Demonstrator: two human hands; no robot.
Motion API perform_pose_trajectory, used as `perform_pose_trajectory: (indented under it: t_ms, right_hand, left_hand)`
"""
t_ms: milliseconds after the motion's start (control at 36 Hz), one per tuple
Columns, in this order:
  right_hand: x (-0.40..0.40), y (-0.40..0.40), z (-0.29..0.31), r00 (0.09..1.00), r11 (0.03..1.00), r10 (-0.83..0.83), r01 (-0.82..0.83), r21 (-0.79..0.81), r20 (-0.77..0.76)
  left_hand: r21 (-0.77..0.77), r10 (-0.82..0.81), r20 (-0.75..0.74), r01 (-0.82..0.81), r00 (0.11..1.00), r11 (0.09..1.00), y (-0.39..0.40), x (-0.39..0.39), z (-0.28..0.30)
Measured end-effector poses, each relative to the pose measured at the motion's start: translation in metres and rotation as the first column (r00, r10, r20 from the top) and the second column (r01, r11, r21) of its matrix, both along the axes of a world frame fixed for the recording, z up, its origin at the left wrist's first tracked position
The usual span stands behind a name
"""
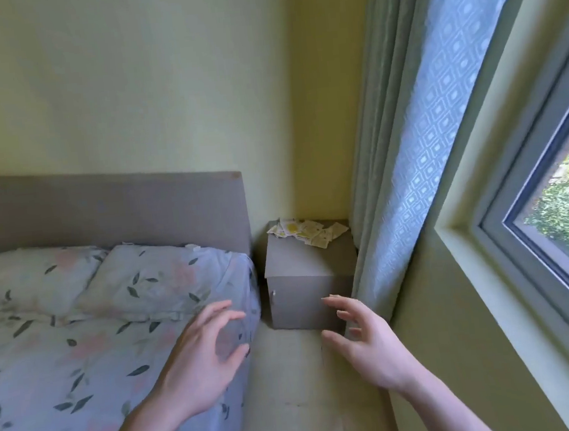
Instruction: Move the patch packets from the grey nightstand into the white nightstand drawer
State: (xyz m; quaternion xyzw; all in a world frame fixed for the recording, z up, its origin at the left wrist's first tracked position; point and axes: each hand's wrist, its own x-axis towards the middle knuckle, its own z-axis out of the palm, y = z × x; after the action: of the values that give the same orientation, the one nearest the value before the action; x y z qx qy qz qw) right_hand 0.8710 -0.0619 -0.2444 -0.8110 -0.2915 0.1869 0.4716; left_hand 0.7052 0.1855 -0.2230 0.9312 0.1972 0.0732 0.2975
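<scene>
A grey nightstand (310, 275) stands in the corner between the bed and the curtain. Several pale patch packets (307, 234) with yellow marks lie in a loose heap on the back of its top. My left hand (206, 356) hovers over the bed's corner with fingers spread and holds nothing. My right hand (363, 342) is stretched out in front of the nightstand's lower right, fingers apart and empty. Both hands are well short of the packets. No white nightstand is in view.
A bed (97, 334) with floral sheets, two pillows and a grey headboard (110, 210) fills the left. A patterned curtain (420, 169) hangs right of the nightstand, beside a window (566, 225). A narrow strip of floor (308, 385) runs between bed and wall.
</scene>
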Motion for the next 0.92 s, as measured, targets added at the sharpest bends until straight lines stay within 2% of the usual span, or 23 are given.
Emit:
perform_pose_trajectory:
  t_ms: [167, 333, 639, 917]
  right_hand:
    - [0.081, 0.066, -0.002, 0.996, 0.996, 0.086, -0.086, -0.021, -0.006]
    - [0.158, 0.121, -0.018, 0.997, 0.995, 0.078, -0.078, -0.054, -0.017]
    - [0.318, 0.182, -0.052, 0.995, 0.986, -0.094, 0.087, -0.141, -0.042]
    - [0.436, 0.219, -0.089, 0.963, 0.964, -0.210, 0.175, -0.202, -0.170]
  left_hand:
    - [-0.024, 0.093, -0.001, -0.093, 0.996, 0.995, 0.054, 0.057, -0.015]
    - [-0.044, 0.097, -0.002, -0.097, 0.995, 0.994, 0.111, 0.140, -0.037]
    - [-0.097, -0.093, -0.045, 0.088, 0.995, 0.991, 0.219, 0.353, -0.068]
    - [-0.150, -0.198, -0.207, 0.169, 0.958, 0.974, 0.255, 0.517, -0.111]
